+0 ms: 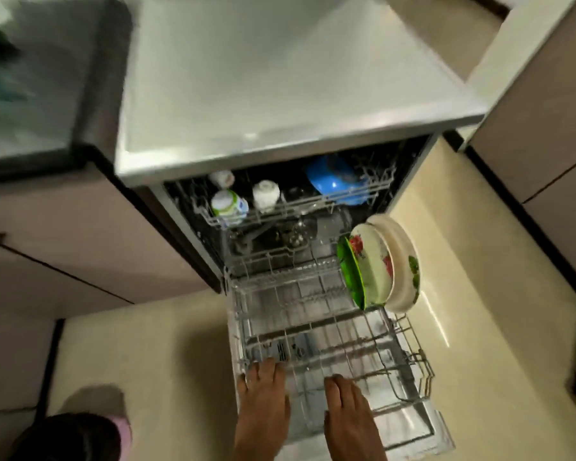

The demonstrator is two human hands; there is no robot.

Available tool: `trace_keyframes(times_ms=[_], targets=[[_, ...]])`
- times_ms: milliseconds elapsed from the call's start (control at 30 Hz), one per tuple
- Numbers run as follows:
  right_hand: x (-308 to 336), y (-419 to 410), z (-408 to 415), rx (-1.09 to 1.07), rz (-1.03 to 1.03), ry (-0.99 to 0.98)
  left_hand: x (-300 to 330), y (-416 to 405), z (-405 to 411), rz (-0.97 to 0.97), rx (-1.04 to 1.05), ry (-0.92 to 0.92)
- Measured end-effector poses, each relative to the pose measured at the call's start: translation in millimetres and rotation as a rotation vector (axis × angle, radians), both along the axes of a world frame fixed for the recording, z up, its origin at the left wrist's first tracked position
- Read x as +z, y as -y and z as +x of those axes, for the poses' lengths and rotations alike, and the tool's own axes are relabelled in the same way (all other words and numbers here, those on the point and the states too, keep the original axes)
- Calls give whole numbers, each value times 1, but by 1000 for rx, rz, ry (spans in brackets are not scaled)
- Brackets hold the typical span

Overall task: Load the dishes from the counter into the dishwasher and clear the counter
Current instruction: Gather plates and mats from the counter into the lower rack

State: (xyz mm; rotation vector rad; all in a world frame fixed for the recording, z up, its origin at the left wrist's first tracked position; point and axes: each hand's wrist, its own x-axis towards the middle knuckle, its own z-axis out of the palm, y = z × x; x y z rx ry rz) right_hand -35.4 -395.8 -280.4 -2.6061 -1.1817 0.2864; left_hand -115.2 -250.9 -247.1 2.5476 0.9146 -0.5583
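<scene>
At rack's (330,327) right edge, upright plates (373,267).

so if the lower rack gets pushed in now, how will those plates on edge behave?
The floral plates stand on edge at the lower rack right side, so they may rattle or tip. They look rigid, probably breakable.

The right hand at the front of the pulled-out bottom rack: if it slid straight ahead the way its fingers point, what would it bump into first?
Probably the wire tines of the lower rack just ahead of the right hand. The standing plates lie farther back and to the right, though depth is hard to judge.
</scene>
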Motion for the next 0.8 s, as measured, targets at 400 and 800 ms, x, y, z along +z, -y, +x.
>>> trace_keyframes(times_ms=[400, 800], targets=[[191, -19, -4, 264, -56, 69, 199, -17, -46, 302, 71, 113], [196, -96, -7, 502, -85, 116, 254, -43, -111, 332, 344, 174]])
